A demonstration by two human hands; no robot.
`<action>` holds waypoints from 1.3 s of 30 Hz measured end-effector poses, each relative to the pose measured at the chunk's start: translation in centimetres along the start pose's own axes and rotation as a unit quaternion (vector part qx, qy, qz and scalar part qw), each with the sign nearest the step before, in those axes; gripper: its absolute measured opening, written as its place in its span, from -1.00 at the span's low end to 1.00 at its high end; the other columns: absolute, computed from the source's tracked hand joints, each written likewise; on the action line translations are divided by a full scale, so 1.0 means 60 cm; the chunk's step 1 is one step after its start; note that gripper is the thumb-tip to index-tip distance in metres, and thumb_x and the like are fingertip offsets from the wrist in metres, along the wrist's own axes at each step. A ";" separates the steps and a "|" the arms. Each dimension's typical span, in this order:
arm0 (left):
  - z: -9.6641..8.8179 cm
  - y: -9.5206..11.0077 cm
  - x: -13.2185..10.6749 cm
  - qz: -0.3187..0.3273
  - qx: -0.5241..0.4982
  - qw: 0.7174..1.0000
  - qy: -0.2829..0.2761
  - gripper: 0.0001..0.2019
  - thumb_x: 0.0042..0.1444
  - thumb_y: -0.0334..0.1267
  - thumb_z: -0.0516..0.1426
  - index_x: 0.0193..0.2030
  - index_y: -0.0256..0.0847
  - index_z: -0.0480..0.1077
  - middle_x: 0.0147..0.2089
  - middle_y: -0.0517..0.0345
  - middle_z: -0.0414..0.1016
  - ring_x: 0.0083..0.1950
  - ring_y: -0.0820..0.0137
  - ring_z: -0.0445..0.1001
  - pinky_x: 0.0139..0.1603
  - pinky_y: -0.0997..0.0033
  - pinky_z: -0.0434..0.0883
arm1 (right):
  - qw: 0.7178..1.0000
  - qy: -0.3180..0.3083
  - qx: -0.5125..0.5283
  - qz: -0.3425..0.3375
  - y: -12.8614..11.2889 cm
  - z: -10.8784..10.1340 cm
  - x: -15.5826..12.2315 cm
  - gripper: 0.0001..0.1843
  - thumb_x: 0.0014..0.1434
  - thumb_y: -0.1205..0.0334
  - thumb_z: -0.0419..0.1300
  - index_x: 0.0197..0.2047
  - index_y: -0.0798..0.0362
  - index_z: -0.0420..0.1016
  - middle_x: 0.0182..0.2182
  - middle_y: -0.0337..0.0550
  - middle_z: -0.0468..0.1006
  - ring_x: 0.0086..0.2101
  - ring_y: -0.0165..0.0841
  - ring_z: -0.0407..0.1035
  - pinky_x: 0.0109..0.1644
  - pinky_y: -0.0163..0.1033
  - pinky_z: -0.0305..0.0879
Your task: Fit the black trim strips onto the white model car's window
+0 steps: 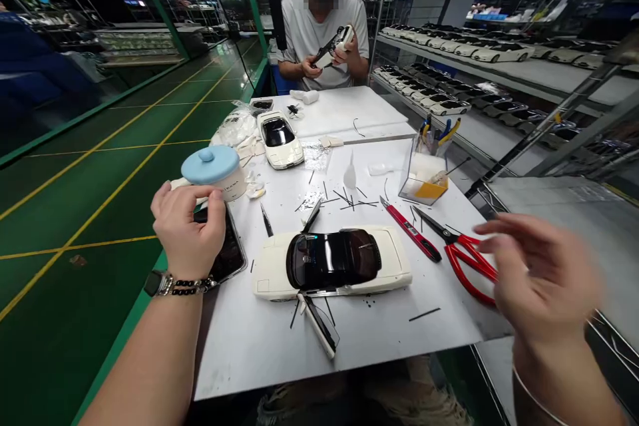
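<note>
Lettering on the blue-lidded ceramic jar [212,173] seems to end "KANA"; the rest is too small to read. Left hand [187,229], curled just beside the jar above a smartphone [232,253], may or may not grip anything; I cannot tell. Right hand [542,279], blurred and open, hovers near red-handled scissors [469,263]. White model car [332,263] with dark glossy glazing lies between the hands on the white worktable [324,353].
</note>
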State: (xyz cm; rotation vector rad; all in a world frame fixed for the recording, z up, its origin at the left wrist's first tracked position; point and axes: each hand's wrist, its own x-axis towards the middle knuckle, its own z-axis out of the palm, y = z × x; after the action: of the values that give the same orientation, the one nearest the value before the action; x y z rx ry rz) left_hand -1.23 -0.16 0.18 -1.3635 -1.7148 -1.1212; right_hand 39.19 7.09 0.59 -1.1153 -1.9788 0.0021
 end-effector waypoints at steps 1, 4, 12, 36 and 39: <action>-0.001 0.002 0.000 0.000 -0.001 1.000 -0.002 -0.85 0.17 -0.22 0.07 -0.39 -0.19 0.37 -0.38 0.15 0.48 -0.26 0.35 0.44 0.23 0.07 0.27 | 0.999 -0.045 -0.011 -0.014 0.006 0.007 0.007 -0.72 0.33 0.12 0.01 0.04 0.03 0.33 -0.14 -0.07 0.47 -0.26 -0.29 0.42 -0.19 -0.17 0.37; -0.001 0.006 -0.002 -0.007 -0.005 1.000 -0.007 -0.85 0.18 -0.24 0.07 -0.39 -0.17 0.36 -0.38 0.14 0.49 -0.26 0.33 0.45 0.25 0.09 0.25 | 0.976 -0.202 -0.070 -0.033 0.032 0.030 0.025 -0.75 0.30 0.06 0.01 -0.03 -0.09 0.37 -0.11 -0.26 0.49 -0.26 -0.31 0.43 -0.28 -0.21 0.34; -0.001 0.005 -0.003 -0.001 -0.013 0.999 -0.034 -0.88 0.18 -0.27 0.07 -0.39 -0.13 0.34 -0.40 0.16 0.48 -0.28 0.32 0.46 0.21 0.08 0.26 | 0.884 -0.432 -0.177 -0.011 0.040 0.101 0.058 -0.48 0.31 0.04 -0.11 0.30 -0.05 0.10 -0.02 -0.08 0.40 -0.13 -0.14 0.38 -0.23 -0.07 0.38; 0.017 -0.007 -0.021 0.109 0.050 0.894 -0.431 -0.78 0.12 -0.43 0.08 -0.24 -0.08 0.52 0.05 0.07 0.40 0.15 0.13 0.27 0.17 -0.02 0.23 | 0.950 -0.241 -0.194 -0.036 0.091 0.109 0.021 -0.54 0.27 0.15 -0.15 0.22 -0.05 0.19 -0.06 -0.16 0.47 -0.15 -0.19 0.44 -0.21 -0.14 0.36; 0.013 -0.009 -0.014 0.126 0.087 0.904 -0.400 -0.79 0.12 -0.44 0.07 -0.27 -0.13 0.51 0.05 0.03 0.41 0.13 0.13 0.30 0.17 -0.04 0.23 | 0.950 -0.224 -0.209 -0.057 0.085 0.116 0.021 -0.49 0.31 0.09 -0.20 0.24 0.05 0.18 -0.09 -0.06 0.46 -0.15 -0.14 0.42 -0.14 -0.09 0.36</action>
State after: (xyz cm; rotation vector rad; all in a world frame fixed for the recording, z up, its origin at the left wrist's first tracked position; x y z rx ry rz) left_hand -1.57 0.15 -1.00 -2.0165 -2.0206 -0.2306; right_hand 37.83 13.68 -4.98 -1.3529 -2.5297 -0.2570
